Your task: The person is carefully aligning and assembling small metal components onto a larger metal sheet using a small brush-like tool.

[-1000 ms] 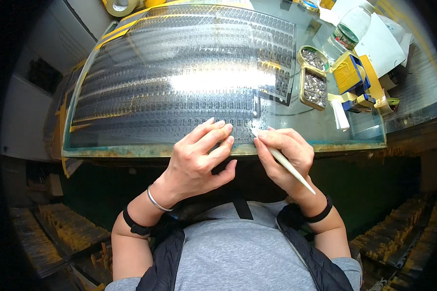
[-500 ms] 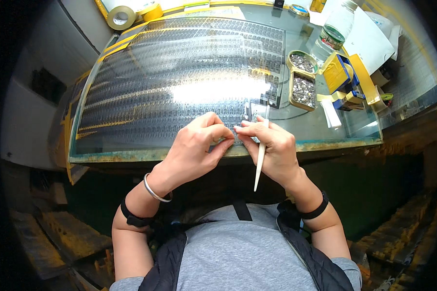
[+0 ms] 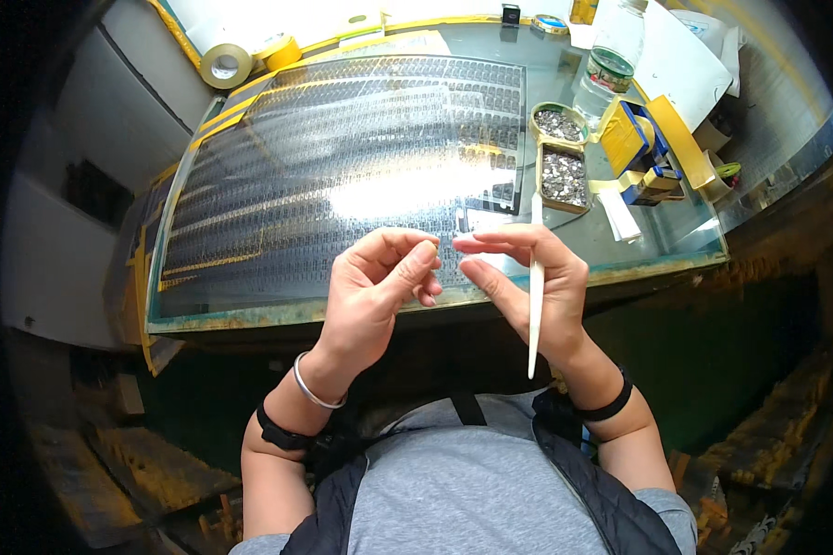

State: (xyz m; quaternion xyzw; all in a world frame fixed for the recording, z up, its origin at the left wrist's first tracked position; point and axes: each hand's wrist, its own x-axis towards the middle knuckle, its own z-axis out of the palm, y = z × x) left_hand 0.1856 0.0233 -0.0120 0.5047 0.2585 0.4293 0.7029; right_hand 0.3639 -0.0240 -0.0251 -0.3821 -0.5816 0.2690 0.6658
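As two bare hands come close together above the near edge of a glass-topped table (image 3: 662, 245), a slim white tool (image 3: 534, 319) sits in the right hand (image 3: 560, 291), threaded between the fingers. Its long axis runs almost straight away from the body, the tapered end pointing back toward the person's chest and the other end toward an oblong container (image 3: 540, 176) of small flakes. The right thumb and forefinger stand spread, their tips just beside those of the left hand (image 3: 370, 287), whose thumb and forefinger press together; whether anything small is pinched there, one cannot tell.

Half a second earlier, the tool leans more, its tapered end farther to the left; one second earlier, it is held like a pen, that end slanting to the lower right. The left hand's pinch, angled down toward the table half a second ago, now stands more upright.

Fingers cover a short stretch of the tool, and the shape of its far end is hard to make out. Bright glare washes out part of the patterned sheets (image 3: 278, 203), and the hands hide some of their near edge.
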